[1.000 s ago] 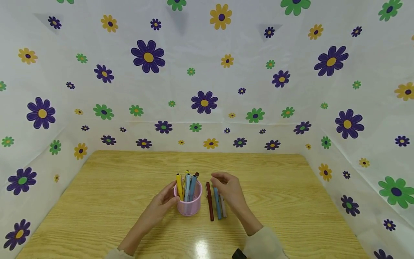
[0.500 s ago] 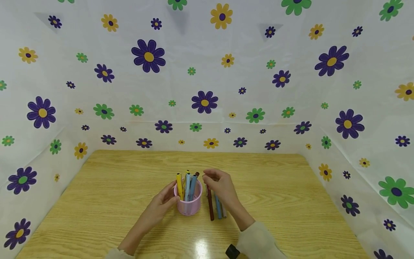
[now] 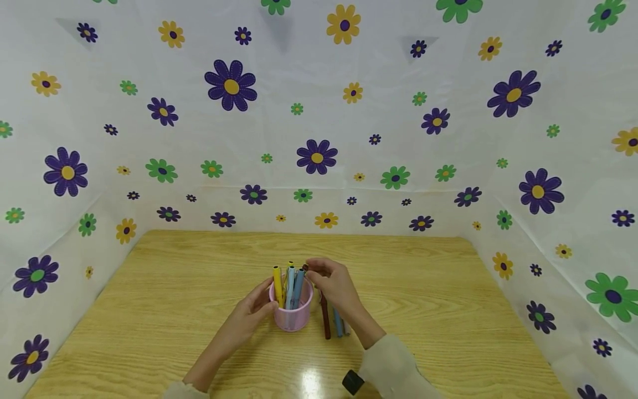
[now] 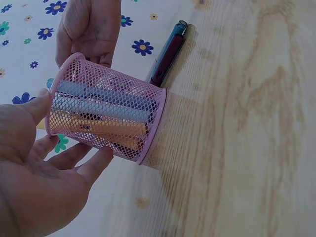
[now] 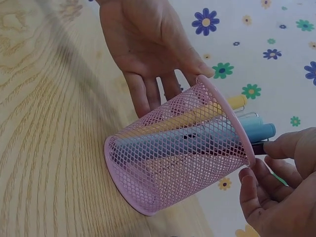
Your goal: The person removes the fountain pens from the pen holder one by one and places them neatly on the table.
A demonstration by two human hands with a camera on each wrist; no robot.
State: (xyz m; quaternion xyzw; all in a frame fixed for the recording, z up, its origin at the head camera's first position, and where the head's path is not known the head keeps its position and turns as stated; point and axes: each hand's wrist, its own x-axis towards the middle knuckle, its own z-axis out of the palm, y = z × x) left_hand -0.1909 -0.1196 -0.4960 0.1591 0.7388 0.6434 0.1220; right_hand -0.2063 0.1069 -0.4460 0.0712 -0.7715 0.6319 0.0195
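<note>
So, left hand (image 3: 247, 312) curls round pink mesh cup (image 5: 143, 182); right hand (image 3: 335, 282) pinches maroon pen (image 5: 258, 147); sideways tug could tip cup.

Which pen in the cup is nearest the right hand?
The dark brown pen, its top beside the right hand; yellow pens and blue pens stand farther off.

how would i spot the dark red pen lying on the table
On the light wooden table stands a cylindrical pink mesh cup. Right of it in the head view lies the slim dark red pen, nearer the cup than the slim blue pen.
</note>
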